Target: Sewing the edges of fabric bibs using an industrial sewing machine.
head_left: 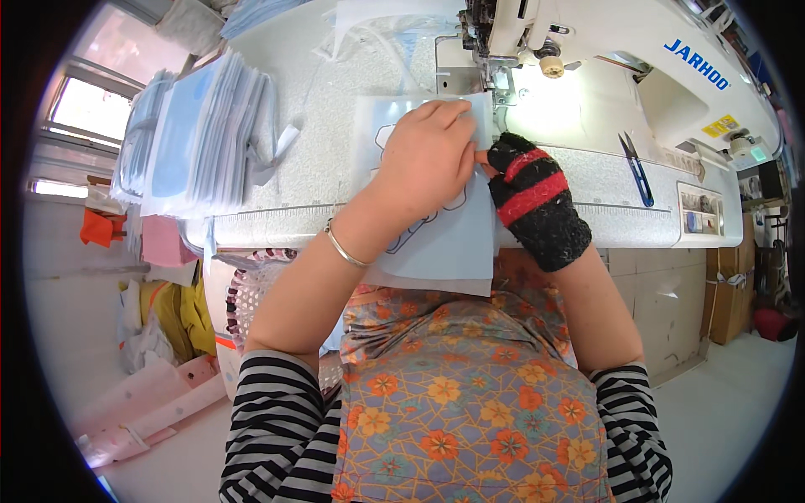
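Observation:
A light-blue panel with a pale see-through layer and a dark outlined figure lies on the sewing table, its near end hanging over the front edge. My left hand, with a bangle on the wrist, rests flat on the panel and covers much of the figure. At the panel's right edge, my right hand wears a black and red fingerless glove. Its fingers are closed on that edge, the fingertips partly hidden. Just beyond both hands is the presser foot of the sewing machine, close to the panel's far right corner.
Blue and white panels stand in a thick stack on the left of the table. Blue-handled thread snips lie to the right, near a small compartment of bobbins. Loose pale strips lie beyond the panel. A cardboard box stands at right.

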`<control>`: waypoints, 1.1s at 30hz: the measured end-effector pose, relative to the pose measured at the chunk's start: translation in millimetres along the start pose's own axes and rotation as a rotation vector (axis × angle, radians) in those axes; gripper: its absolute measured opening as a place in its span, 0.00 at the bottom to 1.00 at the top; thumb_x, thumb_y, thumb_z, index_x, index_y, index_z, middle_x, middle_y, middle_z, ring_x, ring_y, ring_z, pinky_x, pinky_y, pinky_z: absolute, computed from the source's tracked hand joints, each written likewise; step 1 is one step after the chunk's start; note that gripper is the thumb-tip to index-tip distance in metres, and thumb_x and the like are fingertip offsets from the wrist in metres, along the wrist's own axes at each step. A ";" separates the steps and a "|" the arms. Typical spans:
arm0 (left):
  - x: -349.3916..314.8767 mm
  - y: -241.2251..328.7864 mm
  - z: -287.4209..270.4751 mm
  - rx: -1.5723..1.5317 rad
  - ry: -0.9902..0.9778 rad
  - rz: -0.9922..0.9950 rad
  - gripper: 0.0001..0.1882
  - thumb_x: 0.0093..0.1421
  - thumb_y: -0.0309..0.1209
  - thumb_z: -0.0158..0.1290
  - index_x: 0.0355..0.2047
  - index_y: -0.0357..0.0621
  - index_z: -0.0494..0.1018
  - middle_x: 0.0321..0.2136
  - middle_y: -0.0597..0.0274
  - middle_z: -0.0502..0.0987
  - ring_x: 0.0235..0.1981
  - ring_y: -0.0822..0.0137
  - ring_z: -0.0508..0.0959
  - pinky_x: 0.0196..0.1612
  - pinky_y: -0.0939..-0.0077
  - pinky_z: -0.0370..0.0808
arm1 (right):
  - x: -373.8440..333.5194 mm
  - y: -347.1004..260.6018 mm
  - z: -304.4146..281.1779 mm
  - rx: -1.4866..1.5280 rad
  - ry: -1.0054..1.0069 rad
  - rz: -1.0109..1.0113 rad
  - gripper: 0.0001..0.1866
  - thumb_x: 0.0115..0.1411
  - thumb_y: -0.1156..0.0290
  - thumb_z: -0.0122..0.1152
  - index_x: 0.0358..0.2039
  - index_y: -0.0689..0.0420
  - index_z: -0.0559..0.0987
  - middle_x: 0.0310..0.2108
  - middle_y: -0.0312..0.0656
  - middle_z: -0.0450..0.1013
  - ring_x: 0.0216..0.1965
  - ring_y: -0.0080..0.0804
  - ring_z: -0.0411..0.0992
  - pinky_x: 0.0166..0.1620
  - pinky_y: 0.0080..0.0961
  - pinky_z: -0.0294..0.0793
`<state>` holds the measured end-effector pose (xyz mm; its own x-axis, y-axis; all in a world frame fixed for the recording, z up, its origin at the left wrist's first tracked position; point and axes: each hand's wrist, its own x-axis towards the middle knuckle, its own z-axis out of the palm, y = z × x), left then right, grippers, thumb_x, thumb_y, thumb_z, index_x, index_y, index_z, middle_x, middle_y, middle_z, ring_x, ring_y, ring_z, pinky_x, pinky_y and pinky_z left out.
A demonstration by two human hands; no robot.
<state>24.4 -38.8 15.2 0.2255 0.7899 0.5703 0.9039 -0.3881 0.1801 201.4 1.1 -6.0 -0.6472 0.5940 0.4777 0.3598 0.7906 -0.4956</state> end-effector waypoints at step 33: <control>15.2 -5.4 22.0 0.139 -0.070 -0.019 0.20 0.52 0.31 0.54 0.46 0.41 0.72 0.51 0.54 0.74 0.46 0.54 0.74 0.45 0.57 0.73 | 15.0 35.6 -25.0 -0.197 -0.127 -0.247 0.19 0.52 0.80 0.54 0.46 0.59 0.77 0.48 0.48 0.74 0.49 0.48 0.72 0.53 0.40 0.72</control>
<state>31.0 -14.3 5.2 0.2283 0.8295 0.5098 0.9487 -0.3072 0.0750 221.3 41.8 1.7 -0.8053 0.3670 0.4655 0.2964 0.9294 -0.2199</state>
